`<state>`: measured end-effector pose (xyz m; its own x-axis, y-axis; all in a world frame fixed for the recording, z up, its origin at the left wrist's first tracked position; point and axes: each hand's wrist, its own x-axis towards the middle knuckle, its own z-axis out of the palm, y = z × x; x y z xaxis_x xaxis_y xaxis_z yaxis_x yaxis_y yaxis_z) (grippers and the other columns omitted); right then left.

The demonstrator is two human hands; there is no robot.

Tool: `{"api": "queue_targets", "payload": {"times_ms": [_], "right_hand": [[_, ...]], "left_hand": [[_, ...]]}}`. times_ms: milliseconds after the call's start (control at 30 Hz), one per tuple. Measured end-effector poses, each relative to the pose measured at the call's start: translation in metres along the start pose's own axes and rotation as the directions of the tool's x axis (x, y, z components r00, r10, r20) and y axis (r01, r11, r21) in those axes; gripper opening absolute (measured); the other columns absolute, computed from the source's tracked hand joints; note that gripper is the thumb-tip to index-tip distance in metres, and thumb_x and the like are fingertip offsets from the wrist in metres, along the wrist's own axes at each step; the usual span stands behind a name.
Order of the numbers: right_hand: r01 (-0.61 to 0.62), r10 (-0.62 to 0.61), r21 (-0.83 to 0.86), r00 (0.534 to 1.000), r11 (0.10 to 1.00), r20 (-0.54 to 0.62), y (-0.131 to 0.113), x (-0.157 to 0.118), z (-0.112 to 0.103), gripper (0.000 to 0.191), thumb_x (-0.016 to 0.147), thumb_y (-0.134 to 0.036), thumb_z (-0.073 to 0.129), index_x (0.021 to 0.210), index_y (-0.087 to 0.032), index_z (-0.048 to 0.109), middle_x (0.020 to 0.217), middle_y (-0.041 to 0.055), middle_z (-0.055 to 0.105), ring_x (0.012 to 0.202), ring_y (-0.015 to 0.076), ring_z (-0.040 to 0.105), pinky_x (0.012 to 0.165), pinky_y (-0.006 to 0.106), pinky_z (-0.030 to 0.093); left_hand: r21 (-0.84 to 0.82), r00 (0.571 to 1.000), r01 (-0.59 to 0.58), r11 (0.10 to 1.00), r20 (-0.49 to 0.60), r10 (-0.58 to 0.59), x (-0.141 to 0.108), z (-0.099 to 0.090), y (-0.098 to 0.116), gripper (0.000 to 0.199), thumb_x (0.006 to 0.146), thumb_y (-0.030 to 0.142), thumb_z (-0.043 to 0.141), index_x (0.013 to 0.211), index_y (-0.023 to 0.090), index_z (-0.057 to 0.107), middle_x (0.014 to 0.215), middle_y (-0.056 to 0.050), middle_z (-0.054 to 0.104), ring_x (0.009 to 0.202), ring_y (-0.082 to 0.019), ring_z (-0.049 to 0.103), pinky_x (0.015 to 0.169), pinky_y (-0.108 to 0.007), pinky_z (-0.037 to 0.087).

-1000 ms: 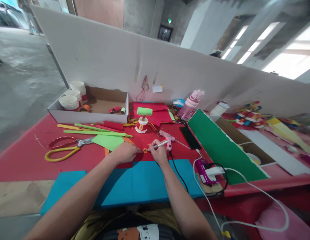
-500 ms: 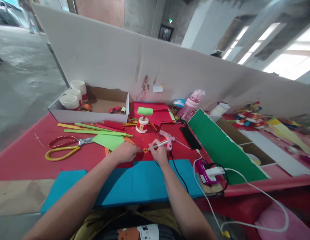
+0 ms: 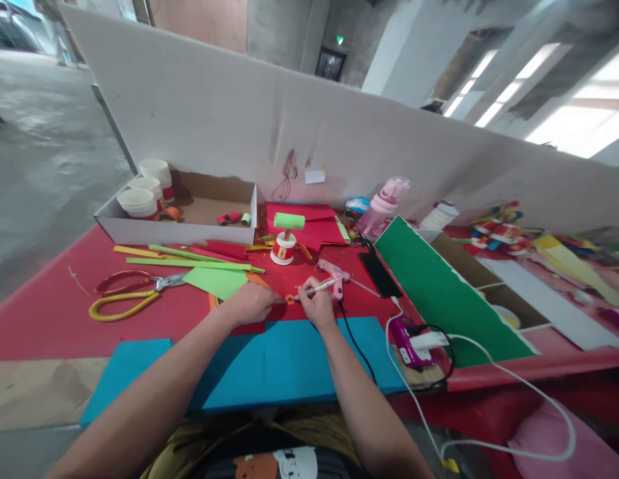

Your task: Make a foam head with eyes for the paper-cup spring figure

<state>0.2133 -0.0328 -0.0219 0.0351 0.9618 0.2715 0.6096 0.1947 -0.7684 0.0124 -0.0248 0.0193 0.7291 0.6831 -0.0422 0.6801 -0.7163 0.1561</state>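
A small orange paper ring point(image 3: 290, 299) lies on the red table cover between my hands. My left hand point(image 3: 250, 304) is closed, its index finger reaching out to the ring's left edge and steadying it. A white marker point(image 3: 320, 288) is gripped in my right hand point(image 3: 315, 307), its tip at the ring's right edge. Behind them stands a white-and-red paper cup figure point(image 3: 283, 249) topped by a green paper roll point(image 3: 289, 221) on a spring-like strip. A pink glue gun point(image 3: 334, 274) lies just past my right hand.
Scissors point(image 3: 157, 285), green paper point(image 3: 217, 282) and paper strips lie left. Behind them a cardboard box point(image 3: 177, 233) holds cups and small rolls. To the right are a phone point(image 3: 379, 274), a purple power strip point(image 3: 409, 342) with cables and a green-sided box point(image 3: 439, 299). Blue foam point(image 3: 289, 366) lines the near edge.
Almost nothing differs. Both hands, the marker and the ring keep their places; the view has shifted very slightly.
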Motion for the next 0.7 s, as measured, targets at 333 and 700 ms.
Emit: {"api": "queue_targets", "payload": {"times_ms": [333,700], "right_hand": [[0.017,-0.016,0.02,1.0,1.0,-0.017,-0.0036,-0.0003,-0.0009,0.023,0.082,-0.038,0.05,0.066,-0.024,0.042,0.054,-0.0024,0.055,0.054,0.0158,0.057,0.053,0.023,0.039],[0.021,-0.021,0.056,1.0,0.998,0.002,-0.0044,-0.0004,-0.0008,0.024,0.082,-0.037,0.051,0.065,-0.023,0.041,0.053,-0.0037,0.051,0.053,0.0154,0.057,0.051,0.023,0.037]], "left_hand": [[0.001,1.0,-0.01,1.0,-0.019,0.01,-0.0008,-0.0001,0.0001,0.047,0.08,0.014,0.045,0.122,0.03,0.063,0.1,-0.008,0.073,0.088,-0.023,0.068,0.069,-0.029,0.047],[0.012,1.0,-0.003,1.0,-0.013,0.003,-0.0006,0.0004,-0.0001,0.047,0.081,0.016,0.044,0.122,0.03,0.063,0.098,-0.008,0.073,0.086,-0.024,0.068,0.066,-0.029,0.047]]}}
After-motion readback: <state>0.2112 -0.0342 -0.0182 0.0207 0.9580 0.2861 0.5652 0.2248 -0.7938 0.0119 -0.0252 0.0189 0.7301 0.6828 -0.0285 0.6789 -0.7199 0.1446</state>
